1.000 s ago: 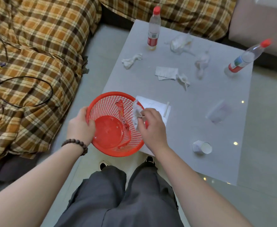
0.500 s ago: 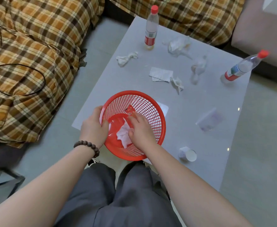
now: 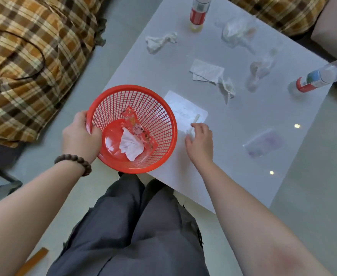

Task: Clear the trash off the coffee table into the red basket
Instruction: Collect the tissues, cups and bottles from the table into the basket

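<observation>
**Q:** Functionally, why is the round red plastic mesh basket [image 3: 132, 128] held where it is?

**A:** The left hand [image 3: 80, 136] is clenched on the near-left rim, thumb inside the wall. This holds the basket tilted, mouth toward the person, overlapping the near corner of the pale grey coffee table [image 3: 243, 120]. My judgement is that this shortens the path from tabletop to basket. Inside lie a crumpled white tissue [image 3: 130, 146] and a red printed plastic wrapper [image 3: 137, 126].

**Q:** State of the right hand?

**A:** The right hand [image 3: 200, 142] is just beside the basket's right rim, fingers loosely curled, above the flat white sheet of paper [image 3: 185, 111]. A thin white stick [image 3: 193, 122] meets the fingertips; whether it is gripped cannot be told.

**Q:** What trash remains farther out?

**A:** To the right lies a clear plastic pouch with a purple tint [image 3: 264, 143]. Beyond the sheet lie a flattened white napkin [image 3: 206, 71], a twisted white tissue [image 3: 159, 41] and crumpled clear plastic film [image 3: 262, 68]. At the far edge stands an upright clear bottle with a red label [image 3: 197, 13]; a second clear bottle with a red-and-blue label [image 3: 321, 76] stands at the far right corner.

**Q:** Progress?

**A:** Early; most items remain on the table.
</observation>
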The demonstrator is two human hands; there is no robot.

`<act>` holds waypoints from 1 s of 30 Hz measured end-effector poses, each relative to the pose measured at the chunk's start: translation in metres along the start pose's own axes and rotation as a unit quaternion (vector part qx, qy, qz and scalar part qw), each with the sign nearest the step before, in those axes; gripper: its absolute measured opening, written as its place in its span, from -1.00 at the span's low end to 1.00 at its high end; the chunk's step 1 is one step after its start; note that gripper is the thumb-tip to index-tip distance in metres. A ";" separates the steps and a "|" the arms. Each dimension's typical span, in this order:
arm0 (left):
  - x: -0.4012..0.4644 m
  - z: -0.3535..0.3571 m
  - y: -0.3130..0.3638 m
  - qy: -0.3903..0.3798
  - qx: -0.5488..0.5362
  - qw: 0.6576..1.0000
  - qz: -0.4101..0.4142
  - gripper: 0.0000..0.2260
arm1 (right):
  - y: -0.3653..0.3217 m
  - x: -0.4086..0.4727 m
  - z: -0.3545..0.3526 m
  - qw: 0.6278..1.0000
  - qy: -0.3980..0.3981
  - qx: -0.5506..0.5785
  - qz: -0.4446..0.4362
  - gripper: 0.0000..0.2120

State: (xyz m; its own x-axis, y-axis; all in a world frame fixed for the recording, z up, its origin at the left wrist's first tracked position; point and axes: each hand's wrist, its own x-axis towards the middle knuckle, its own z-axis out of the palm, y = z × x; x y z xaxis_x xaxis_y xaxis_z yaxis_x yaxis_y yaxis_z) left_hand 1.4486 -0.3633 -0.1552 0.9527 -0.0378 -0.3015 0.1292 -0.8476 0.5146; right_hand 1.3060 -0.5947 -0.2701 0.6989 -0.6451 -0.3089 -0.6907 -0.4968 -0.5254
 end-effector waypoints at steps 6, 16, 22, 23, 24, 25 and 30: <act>0.012 0.004 -0.005 0.002 0.018 1.000 0.011 -0.69 | 0.045 0.052 0.030 0.993 -0.080 -0.067 0.045 -0.42; 0.014 0.006 -0.024 -0.009 0.024 1.000 0.000 -0.67 | 0.047 0.073 0.067 0.996 0.029 -0.079 0.004 -0.71; 0.005 0.006 -0.025 0.008 0.020 1.000 -0.010 -0.68 | 0.038 0.073 0.071 0.998 0.010 -0.062 0.011 -0.86; 0.003 0.005 -0.024 0.007 0.014 1.000 -0.016 -0.68 | 0.038 0.072 0.070 0.999 0.000 -0.051 0.018 -0.87; 0.001 0.005 -0.023 0.003 0.009 1.000 -0.023 -0.69 | 0.036 0.070 0.067 0.999 -0.006 -0.033 0.026 -0.87; -0.001 0.004 -0.022 -0.001 0.002 1.000 -0.030 -0.70 | 0.034 0.067 0.064 0.999 -0.006 -0.009 0.034 -0.86; -0.014 0.001 -0.012 0.003 -0.025 0.999 -0.029 -0.73 | 0.012 0.027 0.029 0.996 0.039 0.075 0.020 -0.82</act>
State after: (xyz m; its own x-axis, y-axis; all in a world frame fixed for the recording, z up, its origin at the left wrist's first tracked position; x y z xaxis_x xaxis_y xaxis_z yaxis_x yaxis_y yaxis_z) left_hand 1.4337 -0.3535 -0.1584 0.9445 0.0139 -0.3283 0.1983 -0.8207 0.5359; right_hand 1.3216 -0.6011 -0.3083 0.6501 -0.7092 -0.2728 -0.6787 -0.3805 -0.6282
